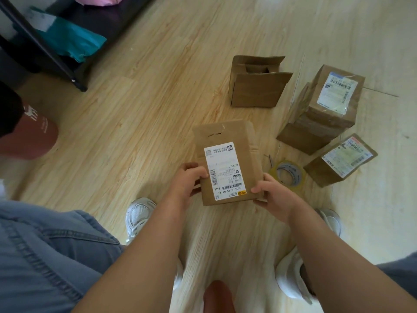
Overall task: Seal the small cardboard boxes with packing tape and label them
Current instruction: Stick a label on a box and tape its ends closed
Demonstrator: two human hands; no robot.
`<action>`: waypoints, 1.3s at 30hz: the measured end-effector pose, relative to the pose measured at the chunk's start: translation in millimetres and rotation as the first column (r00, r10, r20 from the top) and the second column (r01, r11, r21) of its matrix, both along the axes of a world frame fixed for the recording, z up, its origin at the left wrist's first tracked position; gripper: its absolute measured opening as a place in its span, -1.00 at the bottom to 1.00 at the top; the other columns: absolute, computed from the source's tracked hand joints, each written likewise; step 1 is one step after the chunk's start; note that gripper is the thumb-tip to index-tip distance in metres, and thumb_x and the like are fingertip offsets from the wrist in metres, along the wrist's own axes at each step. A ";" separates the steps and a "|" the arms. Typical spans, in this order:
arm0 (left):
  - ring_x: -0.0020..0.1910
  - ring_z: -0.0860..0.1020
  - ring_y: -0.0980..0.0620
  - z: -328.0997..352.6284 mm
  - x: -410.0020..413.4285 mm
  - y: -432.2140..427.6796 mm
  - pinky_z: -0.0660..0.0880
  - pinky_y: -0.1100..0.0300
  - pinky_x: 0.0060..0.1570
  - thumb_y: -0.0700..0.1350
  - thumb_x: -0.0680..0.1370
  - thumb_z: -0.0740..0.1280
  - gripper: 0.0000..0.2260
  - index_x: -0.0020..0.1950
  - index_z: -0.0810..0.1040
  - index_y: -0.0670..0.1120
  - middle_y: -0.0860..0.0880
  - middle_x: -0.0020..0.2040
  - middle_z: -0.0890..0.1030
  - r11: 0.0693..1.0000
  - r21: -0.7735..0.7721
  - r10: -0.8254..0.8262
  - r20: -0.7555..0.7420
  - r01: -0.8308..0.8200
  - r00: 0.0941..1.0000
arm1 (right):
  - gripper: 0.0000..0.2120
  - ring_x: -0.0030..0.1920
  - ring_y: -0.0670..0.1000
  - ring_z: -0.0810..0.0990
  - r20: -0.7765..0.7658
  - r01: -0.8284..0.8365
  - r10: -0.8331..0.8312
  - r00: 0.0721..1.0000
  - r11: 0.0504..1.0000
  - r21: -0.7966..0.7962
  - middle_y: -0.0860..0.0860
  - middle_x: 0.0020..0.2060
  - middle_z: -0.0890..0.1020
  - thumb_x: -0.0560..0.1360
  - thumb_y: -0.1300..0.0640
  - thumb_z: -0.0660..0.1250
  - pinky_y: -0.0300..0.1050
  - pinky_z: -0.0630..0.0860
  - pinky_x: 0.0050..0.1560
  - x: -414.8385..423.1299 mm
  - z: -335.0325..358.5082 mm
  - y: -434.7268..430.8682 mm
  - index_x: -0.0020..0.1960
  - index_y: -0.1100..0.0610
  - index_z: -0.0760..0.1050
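Note:
Both my hands hold a small closed cardboard box (pixel 243 145) above the wooden floor, its white shipping label (pixel 223 170) facing up. My left hand (pixel 188 179) grips its near left edge, thumb on the label. My right hand (pixel 269 195) grips the near right corner. A roll of clear packing tape (pixel 288 175) lies flat on the floor just right of the box. An open-topped box (pixel 256 83) stands farther back. To the right are a tall sealed, labelled box (pixel 334 100), a plain box (pixel 304 134) leaning against it, and a smaller labelled box (pixel 340 159).
A black metal rack (pixel 42 50) with teal and pink items stands at the far left. A person in a brown cap (pixel 27 134) is at the left edge. My white shoes (pixel 137 215) and denim-clad knees frame the near floor.

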State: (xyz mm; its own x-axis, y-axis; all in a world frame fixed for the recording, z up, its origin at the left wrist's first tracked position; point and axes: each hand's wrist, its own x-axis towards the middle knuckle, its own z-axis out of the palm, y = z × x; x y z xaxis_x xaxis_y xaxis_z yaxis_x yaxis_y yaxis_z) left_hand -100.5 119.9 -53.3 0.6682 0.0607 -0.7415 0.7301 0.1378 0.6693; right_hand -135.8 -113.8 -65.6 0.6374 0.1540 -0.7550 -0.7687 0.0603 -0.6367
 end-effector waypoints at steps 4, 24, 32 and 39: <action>0.05 0.62 -0.12 5.4 1.9 -0.7 0.54 0.06 -0.05 -0.31 0.26 0.37 -0.62 0.02 0.42 -0.07 -0.14 0.07 0.65 0.996 -0.010 -0.083 0.063 0.084 0.995 | -0.48 0.19 0.12 0.58 -0.001 0.032 -0.032 0.999 0.999 0.010 0.09 0.19 0.66 0.35 0.36 0.38 0.04 0.45 0.28 0.0 -2.5 0.3 0.29 0.12 0.46; -0.05 0.61 0.08 -20.9 -1.1 -21.1 0.52 0.14 -0.10 -0.17 0.52 0.39 -0.72 0.21 0.48 -0.06 0.03 0.08 0.63 0.969 0.227 -0.103 0.032 0.093 0.994 | -0.30 0.06 0.01 0.62 0.125 0.122 -0.089 0.988 0.950 -0.286 0.00 0.13 0.56 0.29 0.02 0.59 -0.08 0.56 -0.02 9.5 8.9 25.4 0.32 -0.06 0.32; 0.13 0.54 0.20 -12.6 9.2 -31.7 0.47 0.06 0.24 0.17 0.53 0.38 -0.54 0.39 0.48 0.04 0.17 0.19 0.58 0.983 0.097 -0.169 0.146 0.156 0.975 | -0.35 0.31 0.01 0.30 0.287 -0.026 0.321 0.903 0.706 -0.708 -0.10 0.17 0.21 0.30 -0.05 0.61 -0.01 0.48 0.26 6.4 9.2 50.8 0.27 -0.14 0.35; 0.24 0.52 0.00 -35.5 1.8 -18.7 0.56 0.06 0.11 -0.12 0.60 0.36 -0.57 0.46 0.39 0.02 0.01 0.33 0.52 0.980 0.152 -0.149 0.156 0.125 0.976 | -0.72 0.30 -0.08 0.39 0.314 -0.035 0.268 0.911 0.807 -0.589 -0.11 0.27 0.35 0.57 -0.03 0.37 -0.35 0.35 0.05 4.3 9.9 47.2 0.27 -0.16 0.54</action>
